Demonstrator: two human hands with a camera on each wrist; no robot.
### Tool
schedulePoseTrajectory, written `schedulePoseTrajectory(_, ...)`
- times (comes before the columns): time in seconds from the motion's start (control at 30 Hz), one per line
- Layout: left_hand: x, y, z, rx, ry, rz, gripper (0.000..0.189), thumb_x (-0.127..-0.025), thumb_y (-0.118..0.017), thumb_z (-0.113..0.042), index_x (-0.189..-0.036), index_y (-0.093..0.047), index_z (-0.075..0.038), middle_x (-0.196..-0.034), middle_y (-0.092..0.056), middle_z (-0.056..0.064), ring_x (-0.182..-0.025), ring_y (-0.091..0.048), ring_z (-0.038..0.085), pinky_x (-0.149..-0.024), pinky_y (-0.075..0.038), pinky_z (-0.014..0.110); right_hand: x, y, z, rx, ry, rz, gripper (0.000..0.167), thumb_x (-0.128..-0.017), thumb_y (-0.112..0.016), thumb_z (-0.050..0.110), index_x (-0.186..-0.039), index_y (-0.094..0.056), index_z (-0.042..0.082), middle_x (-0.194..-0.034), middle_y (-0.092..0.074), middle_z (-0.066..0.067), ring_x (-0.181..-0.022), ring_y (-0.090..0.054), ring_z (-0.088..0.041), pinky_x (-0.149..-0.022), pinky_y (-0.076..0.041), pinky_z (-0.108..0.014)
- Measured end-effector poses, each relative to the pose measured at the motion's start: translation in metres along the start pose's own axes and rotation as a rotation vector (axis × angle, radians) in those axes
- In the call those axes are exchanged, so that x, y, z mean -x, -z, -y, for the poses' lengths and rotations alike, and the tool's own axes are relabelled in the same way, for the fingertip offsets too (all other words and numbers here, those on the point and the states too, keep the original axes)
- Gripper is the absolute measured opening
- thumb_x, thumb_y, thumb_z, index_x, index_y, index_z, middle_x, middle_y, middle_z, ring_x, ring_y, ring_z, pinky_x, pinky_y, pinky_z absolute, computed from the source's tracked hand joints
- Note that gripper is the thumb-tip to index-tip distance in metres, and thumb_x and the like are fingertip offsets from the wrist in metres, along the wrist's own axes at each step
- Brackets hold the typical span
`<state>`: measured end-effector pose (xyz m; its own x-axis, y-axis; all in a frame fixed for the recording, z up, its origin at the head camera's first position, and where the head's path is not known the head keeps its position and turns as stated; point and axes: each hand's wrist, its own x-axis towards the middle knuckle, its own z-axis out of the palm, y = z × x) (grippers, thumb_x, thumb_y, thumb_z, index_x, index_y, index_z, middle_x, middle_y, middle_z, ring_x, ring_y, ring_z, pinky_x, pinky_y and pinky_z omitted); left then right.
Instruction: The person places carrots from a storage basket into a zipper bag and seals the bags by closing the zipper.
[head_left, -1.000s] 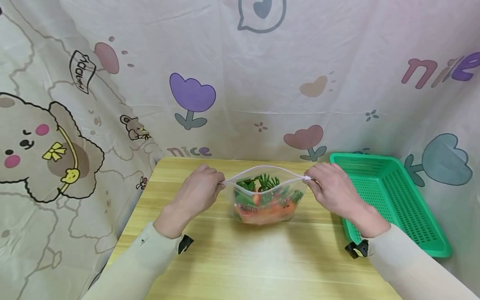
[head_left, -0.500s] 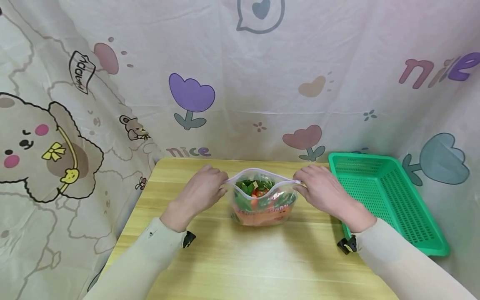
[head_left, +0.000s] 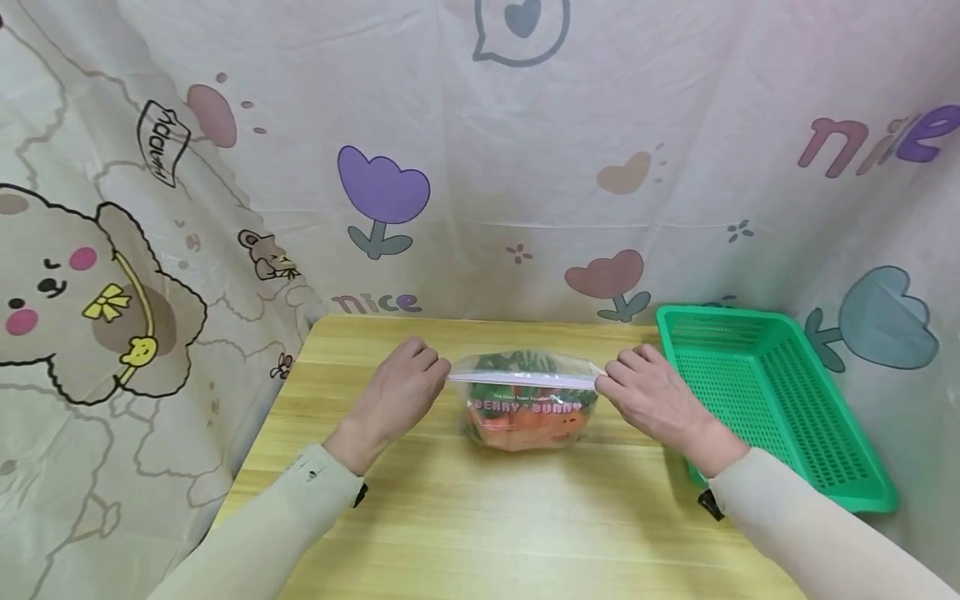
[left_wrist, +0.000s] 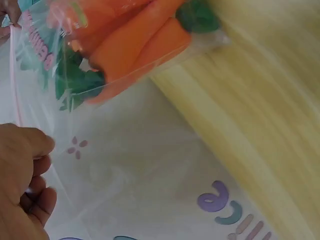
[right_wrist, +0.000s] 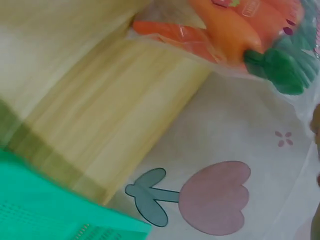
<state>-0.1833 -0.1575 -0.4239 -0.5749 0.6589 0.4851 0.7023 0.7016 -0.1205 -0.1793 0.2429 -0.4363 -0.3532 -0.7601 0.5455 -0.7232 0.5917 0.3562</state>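
Note:
A clear zip bag point(head_left: 528, 408) printed "BERRY BUNNY" stands over the table between my hands, its white zip strip pulled straight across the top. Orange carrots with green tops point(left_wrist: 135, 50) fill its lower part. My left hand point(head_left: 401, 392) pinches the bag's upper left corner, fingers curled. At the upper right corner my right hand point(head_left: 652, 396) pinches the zip end. In the left wrist view the bag's mouth lies flat along the pinkish zip line point(left_wrist: 14, 75). Only a sliver of the right fingers point(right_wrist: 316, 125) shows at the edge of the right wrist view.
A green plastic basket point(head_left: 795, 417) sits at the right of the wooden table point(head_left: 525, 525), beside my right forearm. A patterned cloth point(head_left: 495, 167) hangs behind the table and at both sides.
The bag's gaping mouth has come together into a straight line. Both hands have lowered slightly and the bag's printed front now faces up more flatly.

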Motion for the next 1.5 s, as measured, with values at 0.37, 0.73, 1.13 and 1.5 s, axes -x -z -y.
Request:
schedulePoseTrajectory(0.37, 0.0, 0.004, 0.003, 0.066, 0.137, 0.019, 0.014, -0.091, -0.079, -0.012, -0.096, -0.066, -0.008, -0.091, -0.071, 0.006, -0.091, -0.06, 0.028, -0.085, -0.052, 0.042, 0.006, -0.009, 0.011, -0.003, 0.064, -0.199, 0.017, -0.104, -0.049, 0.005, -0.09, -0.059, 0.008, -0.084, -0.06, -0.006, -0.075, -0.055, -0.028, -0.068, -0.047, -0.041)
schedulePoseTrajectory(0.73, -0.001, 0.019, -0.002, 0.641, 0.843, 0.33, 0.034, -0.108, -0.043, -0.025, -0.105, -0.073, -0.01, -0.084, -0.069, 0.003, -0.064, -0.052, 0.019, -0.06, -0.043, 0.034, 0.012, -0.006, 0.016, 0.003, 0.06, -0.201, 0.022, -0.107, -0.045, 0.004, -0.091, -0.06, 0.006, -0.085, -0.061, -0.007, -0.075, -0.055, -0.028, -0.068, -0.049, -0.041)
schedulePoseTrajectory(1.13, -0.005, 0.006, -0.011, 0.991, 1.042, 0.345, 0.036, -0.106, -0.063, -0.036, -0.086, -0.075, -0.008, -0.088, -0.069, 0.004, -0.078, -0.05, 0.02, -0.067, -0.038, 0.031, 0.019, -0.013, 0.021, -0.003, 0.044, -0.218, 0.02, -0.106, -0.047, 0.003, -0.092, -0.062, 0.006, -0.087, -0.063, -0.007, -0.076, -0.057, -0.028, -0.069, -0.05, -0.042)
schedulePoseTrajectory(1.5, 0.004, 0.0, -0.013, 1.043, 1.082, 0.254, 0.029, -0.106, -0.063, -0.026, -0.094, -0.076, -0.003, -0.101, -0.076, 0.005, -0.095, -0.056, 0.024, -0.083, -0.041, 0.036, 0.013, 0.012, 0.047, -0.713, -0.925, 0.086, 0.021, -0.099, -0.058, 0.018, -0.106, -0.071, 0.004, -0.096, -0.071, -0.006, -0.087, -0.064, -0.02, -0.076, -0.054, -0.036)
